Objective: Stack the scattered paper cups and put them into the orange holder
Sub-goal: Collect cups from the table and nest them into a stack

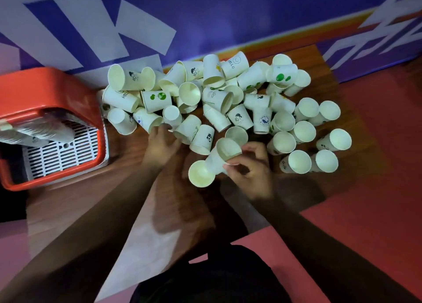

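Several white paper cups (214,97) with printed pictures lie scattered in a heap across the wooden table (91,200). My right hand (251,168) grips a short stack of nested cups (217,159) lying on its side, its open mouth toward me. My left hand (161,146) reaches flat into the heap's near left edge, fingertips touching a lying cup (148,120); whether it grips one is hidden. The orange holder (45,92) stands at the table's left end, with stacked cups (38,131) lying inside on a white grid floor.
A purple and white wall banner (205,17) runs behind the table. Several cups (306,134) stand upside down at the right of the heap. Red floor (376,143) shows to the right and near me.
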